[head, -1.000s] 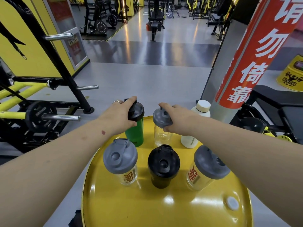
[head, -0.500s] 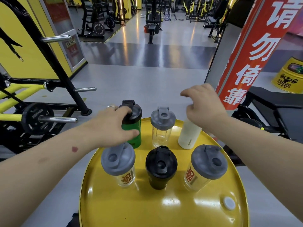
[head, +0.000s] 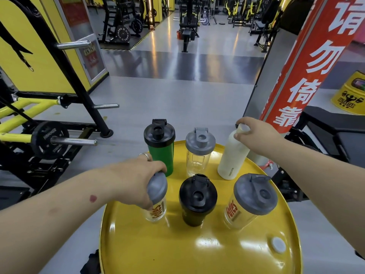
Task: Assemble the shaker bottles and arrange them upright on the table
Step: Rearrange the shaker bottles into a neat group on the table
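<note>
Several shaker bottles stand upright on a round yellow drum top (head: 197,250). The back row holds a green bottle with a black lid (head: 160,147), a small clear bottle with a grey lid (head: 199,153) and a cream bottle (head: 233,157). In the front row are a clear grey-lidded bottle with red lettering (head: 157,200), a black bottle (head: 196,200) and another clear grey-lidded bottle (head: 250,200). My left hand (head: 136,182) grips the lid of the front-left clear bottle. My right hand (head: 256,133) closes over the cap of the cream bottle.
A yellow and black weight rack with a plate (head: 49,141) stands to the left. A red pillar with white characters (head: 308,62) rises at the right, beside a black bench (head: 335,131). A small white plug (head: 278,245) sits in the drum top, front right.
My left hand left the green bottle's lid and came back onto the front-left clear bottle. My right hand moved from the small clear bottle to the cream bottle's cap.
</note>
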A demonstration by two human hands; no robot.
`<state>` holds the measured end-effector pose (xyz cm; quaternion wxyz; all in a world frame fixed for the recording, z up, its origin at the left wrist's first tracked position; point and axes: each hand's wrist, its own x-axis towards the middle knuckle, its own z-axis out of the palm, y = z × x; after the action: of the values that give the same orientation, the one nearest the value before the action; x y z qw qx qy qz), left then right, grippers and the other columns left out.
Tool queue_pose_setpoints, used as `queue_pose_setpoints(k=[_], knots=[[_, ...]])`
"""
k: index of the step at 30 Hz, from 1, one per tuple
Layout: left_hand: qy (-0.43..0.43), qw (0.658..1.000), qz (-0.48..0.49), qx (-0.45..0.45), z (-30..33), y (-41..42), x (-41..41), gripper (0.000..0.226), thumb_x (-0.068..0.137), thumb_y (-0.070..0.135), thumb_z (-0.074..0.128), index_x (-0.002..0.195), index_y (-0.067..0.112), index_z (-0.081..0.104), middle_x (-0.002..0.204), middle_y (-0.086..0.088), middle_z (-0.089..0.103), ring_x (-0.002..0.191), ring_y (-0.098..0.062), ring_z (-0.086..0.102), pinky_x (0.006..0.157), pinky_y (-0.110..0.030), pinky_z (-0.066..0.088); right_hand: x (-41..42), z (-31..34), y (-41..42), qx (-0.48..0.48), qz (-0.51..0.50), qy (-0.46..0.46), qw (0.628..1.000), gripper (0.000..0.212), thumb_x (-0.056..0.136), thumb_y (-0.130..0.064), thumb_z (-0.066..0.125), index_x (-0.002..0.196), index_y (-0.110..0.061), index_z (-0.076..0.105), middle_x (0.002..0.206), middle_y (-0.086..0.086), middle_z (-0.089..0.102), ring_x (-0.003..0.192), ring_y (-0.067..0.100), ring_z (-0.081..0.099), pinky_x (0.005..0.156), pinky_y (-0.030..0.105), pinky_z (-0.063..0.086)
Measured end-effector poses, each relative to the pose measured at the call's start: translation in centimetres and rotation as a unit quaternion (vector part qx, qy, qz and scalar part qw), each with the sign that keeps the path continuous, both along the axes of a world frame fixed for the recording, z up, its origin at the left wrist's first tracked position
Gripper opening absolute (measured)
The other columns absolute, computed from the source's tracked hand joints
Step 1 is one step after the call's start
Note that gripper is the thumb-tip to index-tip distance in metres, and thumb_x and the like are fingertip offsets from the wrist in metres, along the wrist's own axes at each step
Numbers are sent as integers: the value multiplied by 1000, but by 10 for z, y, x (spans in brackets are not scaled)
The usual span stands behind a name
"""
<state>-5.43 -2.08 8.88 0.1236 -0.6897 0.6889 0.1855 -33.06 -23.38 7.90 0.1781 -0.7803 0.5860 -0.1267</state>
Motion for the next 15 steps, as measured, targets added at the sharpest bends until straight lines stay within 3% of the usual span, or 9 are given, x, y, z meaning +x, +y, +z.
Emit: queue_pose_setpoints(k=[3,9,15], knots=[[6,1000,6,-16,-1,0,-1,91,63,55,84,139,46,34,124,9,39,105,-17,52,84,-28,52,-1,1,2,-6,3,3,1000,43,98,-38,61,140,-30,55,123,9,66,92,27,61,61,32,45],[11,1000,15,-19,-1,-3,-1,88,63,56,83,137,45,37,124,8,39,106,-19,53,85,-30,52,1,3,6,-4,2,14,1000,43,99,-37,61,141,-30,54,123,8,64,91,25,58,70,34,48],[-3,1000,10,-12,-4,-2,-2,92,65,56,83,141,45,31,130,6,38,107,-19,51,82,-29,51,0,4,4,0,-10,11,1000,46,102,-37,59,146,-27,50,127,10,64,94,26,58,63,31,47]])
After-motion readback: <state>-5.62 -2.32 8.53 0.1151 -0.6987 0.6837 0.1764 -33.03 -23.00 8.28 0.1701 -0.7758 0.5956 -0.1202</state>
